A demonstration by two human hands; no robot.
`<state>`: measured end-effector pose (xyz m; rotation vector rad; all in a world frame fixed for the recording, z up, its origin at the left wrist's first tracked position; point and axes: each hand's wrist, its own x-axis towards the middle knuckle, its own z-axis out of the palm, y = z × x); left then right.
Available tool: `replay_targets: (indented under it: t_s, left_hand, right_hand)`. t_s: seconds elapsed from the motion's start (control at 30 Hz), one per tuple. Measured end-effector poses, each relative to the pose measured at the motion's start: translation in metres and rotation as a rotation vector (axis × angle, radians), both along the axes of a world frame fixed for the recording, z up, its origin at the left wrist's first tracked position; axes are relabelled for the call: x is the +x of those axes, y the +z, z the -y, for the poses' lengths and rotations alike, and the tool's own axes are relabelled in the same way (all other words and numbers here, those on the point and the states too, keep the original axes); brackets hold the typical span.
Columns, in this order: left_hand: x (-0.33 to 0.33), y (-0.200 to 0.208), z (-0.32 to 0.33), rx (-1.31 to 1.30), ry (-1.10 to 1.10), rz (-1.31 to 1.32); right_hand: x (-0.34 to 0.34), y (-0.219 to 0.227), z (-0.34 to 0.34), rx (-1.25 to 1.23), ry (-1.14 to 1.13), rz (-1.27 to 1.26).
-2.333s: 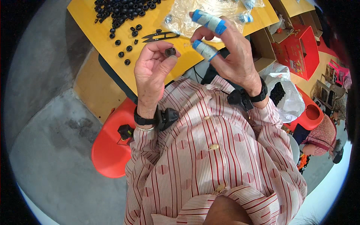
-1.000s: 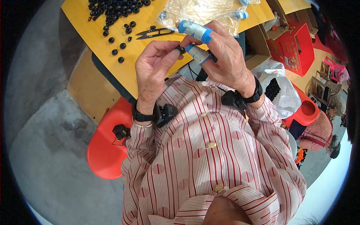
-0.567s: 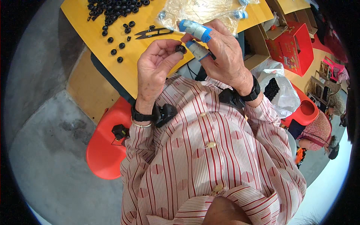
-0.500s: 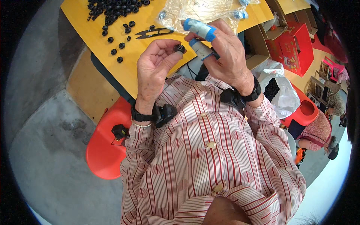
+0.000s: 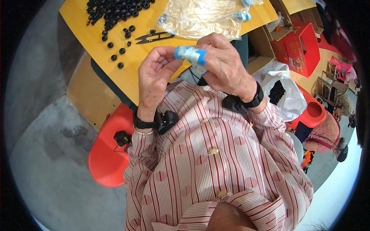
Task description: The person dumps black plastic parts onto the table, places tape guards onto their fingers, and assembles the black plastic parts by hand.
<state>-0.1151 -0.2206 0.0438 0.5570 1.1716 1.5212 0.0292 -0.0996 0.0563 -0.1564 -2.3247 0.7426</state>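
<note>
My left hand (image 5: pixel 155 73) is closed in a pinch above the near edge of the yellow table (image 5: pixel 127 79). The small black round part seen in it half a second ago is now hidden behind a finger of my right hand (image 5: pixel 227 67). Blue and whitish tape (image 5: pixel 190 54) wraps that finger, which reaches across to my left fingertips. My right fingers are curled, and what lies between them cannot be made out. Just beyond my hands lie black thread snips (image 5: pixel 154 37). Several loose black ring-shaped parts (image 5: pixel 122 51) are scattered left of the snips.
A heap of black parts (image 5: pixel 111 11) covers the far left of the table. A clear plastic bag (image 5: pixel 200 19) lies at the far middle. To the right stand cardboard boxes (image 5: pixel 260 48), a red box (image 5: pixel 298 50) and a white bag (image 5: pixel 291 102) holding black pieces. A red stool (image 5: pixel 108 154) is at left.
My right hand has moved left, bringing its taped finger over my left fingertips. The black part in my left hand has gone out of sight behind it.
</note>
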Motion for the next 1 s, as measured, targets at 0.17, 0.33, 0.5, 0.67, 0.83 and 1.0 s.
replay_targets:
  t_s: [0.17,0.33,0.5,0.67,0.83,1.0]
  left_hand:
    - [-0.001,0.001,0.005,-0.104,-0.024,-0.047]
    - [-0.003,-0.001,0.009,-0.135,-0.026,-0.054]
    - [-0.009,-0.002,0.017,-0.244,-0.005,-0.14]
    - [-0.018,-0.006,0.029,-0.208,0.063,-0.164]
    - [-0.038,-0.008,0.052,-0.19,0.196,-0.209]
    - [-0.058,-0.002,0.069,-0.147,0.372,-0.262]
  right_hand:
    - [0.0,-0.001,0.009,0.043,0.007,0.061]
    - [0.001,-0.006,0.007,-0.063,0.039,0.034]
    - [0.005,-0.003,-0.004,-0.121,-0.04,0.121]
    - [0.005,-0.015,-0.015,-0.207,-0.144,0.15]
    - [-0.004,-0.031,-0.017,-0.161,-0.123,0.205]
    - [-0.023,-0.036,-0.009,-0.134,-0.031,0.263]
